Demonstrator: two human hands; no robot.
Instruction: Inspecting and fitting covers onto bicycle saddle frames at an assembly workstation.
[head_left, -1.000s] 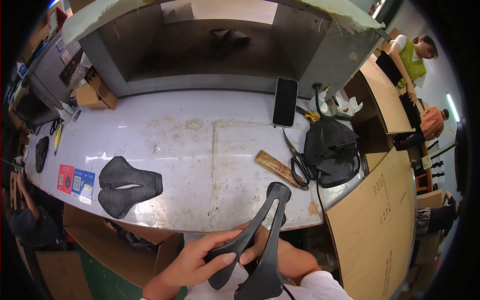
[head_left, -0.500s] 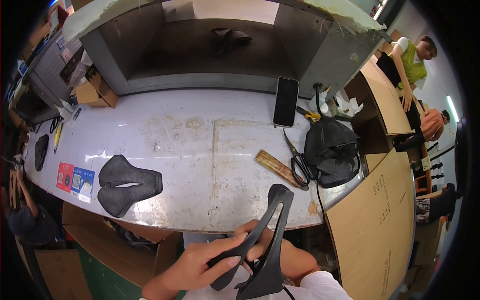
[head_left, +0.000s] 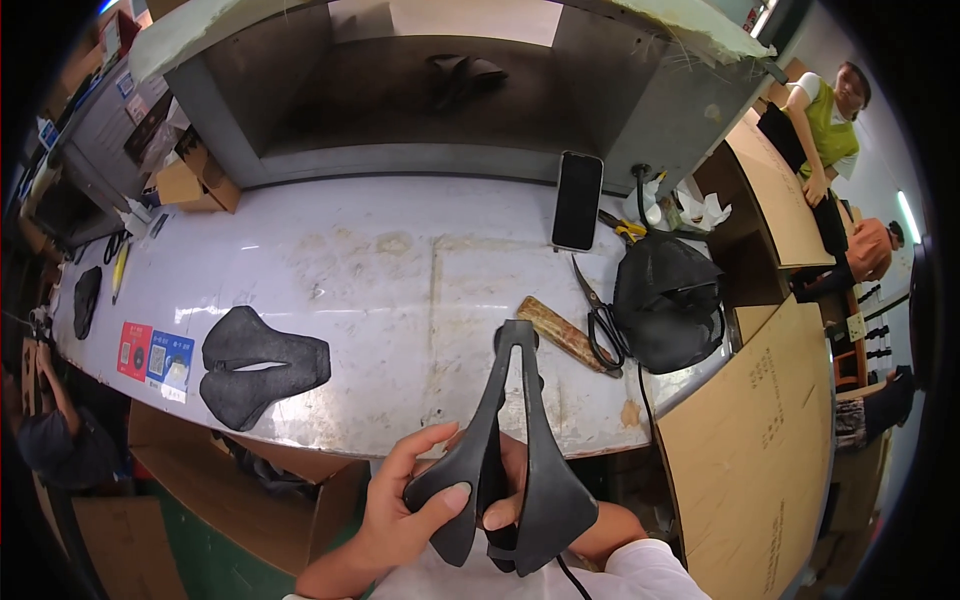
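Observation:
A black bicycle saddle [head_left: 555,490] with a long central slot is held up in front of me, its narrow nose pointing away over the table edge. My left hand [head_left: 405,505] grips the saddle's left wing, thumb on top and the other fingers around its outer side. Behind the saddle is my right hand [head_left: 505,510], mostly hidden. Its thumb and part of a finger show through the slot, closed on the saddle. Left of my hands, a dark grey saddle-shaped pad [head_left: 290,372] with a slit lies flat on the white table [head_left: 380,330].
Past the saddle's nose lie a worn wooden strip [head_left: 565,335], black scissors [head_left: 602,330] and a black bundle [head_left: 668,305]. A phone [head_left: 577,200] rests near the grey metal booth [head_left: 400,165]. Cardboard boxes [head_left: 745,450] flank the right side. Other people [head_left: 830,125] are beyond.
The saddle has turned in my hands: its nose has swung left and now points straight ahead, and more of its top faces me. My left hand's fingers have spread a little.

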